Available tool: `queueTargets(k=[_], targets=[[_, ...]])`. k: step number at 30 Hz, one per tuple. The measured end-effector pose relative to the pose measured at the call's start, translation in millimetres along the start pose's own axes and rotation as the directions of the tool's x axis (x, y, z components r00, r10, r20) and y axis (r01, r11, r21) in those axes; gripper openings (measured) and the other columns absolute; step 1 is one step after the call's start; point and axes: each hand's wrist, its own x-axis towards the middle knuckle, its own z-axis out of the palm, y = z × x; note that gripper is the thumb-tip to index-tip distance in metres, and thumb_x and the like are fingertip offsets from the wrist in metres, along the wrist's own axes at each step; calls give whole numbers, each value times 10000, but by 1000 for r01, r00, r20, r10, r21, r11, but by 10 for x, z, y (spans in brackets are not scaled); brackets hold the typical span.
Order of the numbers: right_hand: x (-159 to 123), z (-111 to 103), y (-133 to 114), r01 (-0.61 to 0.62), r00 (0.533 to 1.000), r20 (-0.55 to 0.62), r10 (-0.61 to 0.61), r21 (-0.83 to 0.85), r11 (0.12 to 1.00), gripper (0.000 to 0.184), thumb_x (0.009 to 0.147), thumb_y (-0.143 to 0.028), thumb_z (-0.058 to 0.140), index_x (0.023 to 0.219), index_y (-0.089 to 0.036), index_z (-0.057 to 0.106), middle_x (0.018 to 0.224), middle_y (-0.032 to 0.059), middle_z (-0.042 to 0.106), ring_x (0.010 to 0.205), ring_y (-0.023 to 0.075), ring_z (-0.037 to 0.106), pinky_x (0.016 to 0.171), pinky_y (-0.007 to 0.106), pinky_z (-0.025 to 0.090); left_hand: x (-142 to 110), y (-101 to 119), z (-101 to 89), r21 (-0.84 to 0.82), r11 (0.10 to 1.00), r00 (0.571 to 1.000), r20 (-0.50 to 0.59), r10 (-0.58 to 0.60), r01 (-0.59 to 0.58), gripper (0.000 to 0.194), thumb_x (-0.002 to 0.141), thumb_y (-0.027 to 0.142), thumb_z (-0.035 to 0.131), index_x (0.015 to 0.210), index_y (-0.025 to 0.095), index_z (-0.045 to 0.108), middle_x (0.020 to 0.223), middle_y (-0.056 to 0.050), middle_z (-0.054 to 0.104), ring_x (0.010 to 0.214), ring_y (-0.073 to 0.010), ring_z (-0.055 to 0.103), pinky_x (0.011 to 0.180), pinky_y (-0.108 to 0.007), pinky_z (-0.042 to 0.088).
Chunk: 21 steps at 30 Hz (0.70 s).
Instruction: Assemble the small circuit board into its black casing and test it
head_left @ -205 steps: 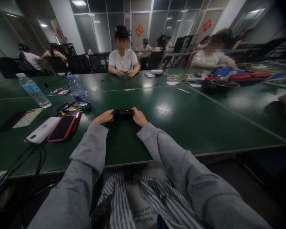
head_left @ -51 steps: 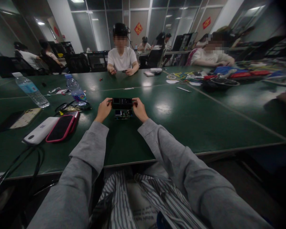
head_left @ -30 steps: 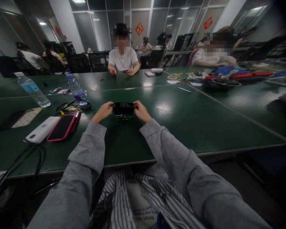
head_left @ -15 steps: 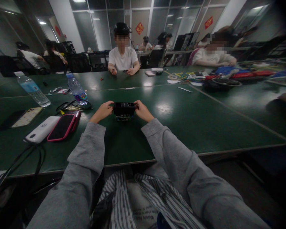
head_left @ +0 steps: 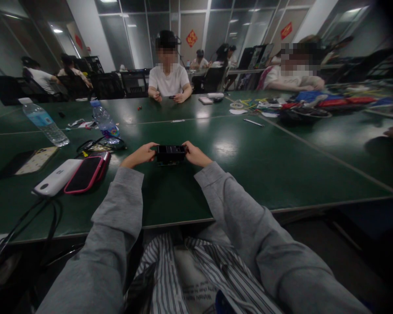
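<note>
Left hand (head_left: 143,154) is pinching one short end of a black case (head_left: 170,153); right hand (head_left: 195,153) is pinching the other. Both grips are closed on it, fingers at the ends, middle left uncovered.

The case is sitting in front of the wearer over a green table (head_left: 183,196), near its closer edge, and roughly level. A thin strip of circuit board (head_left: 168,164) is showing beneath its near side — the rest is hiding under the case, so I cannot tell whether the two are touching.

Handling, as judged: the case is looking light and stiff, probably plastic, smooth enough to be slipping a little under a loose pinch. The ends are offering the best hold, one hand each, keeping it level. The board is likely the fragile part; edges only, no pressing on components.

To the left, a pink-rimmed phone (head_left: 84,175) is lying beside a white device (head_left: 57,178). Across the table, a person in a white shirt (head_left: 169,81) is sitting — hands resting low, near the far edge.
</note>
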Motion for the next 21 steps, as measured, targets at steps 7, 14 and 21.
queueTargets(k=[7,14,21], targets=[[-8,129,62,-20,995,97,35,-157,987,346,771,-21,448,1068,-181,521,810,49,638,757,207,595,756,313,439,98,-183,175,211,977,999,-30,-18,24,184,857,110,429,913,182,589,618,-3,595,557,-142,577,549,-243,404],[13,151,123,5,996,86,10,-179,984,339,796,-17,440,1078,-197,501,855,65,659,793,215,625,759,319,467,142,-231,204,249,968,999,-40,-23,32,164,874,117,414,941,177,552,660,-9,584,582,-149,576,575,-257,410],[39,205,165,-22,999,25,28,-201,979,350,821,-30,430,1131,-172,503,969,131,684,891,252,653,809,364,495,168,-233,227,267,963,997,-78,2,19,166,904,128,404,964,180,550,673,-20,576,579,-157,561,582,-266,393]])
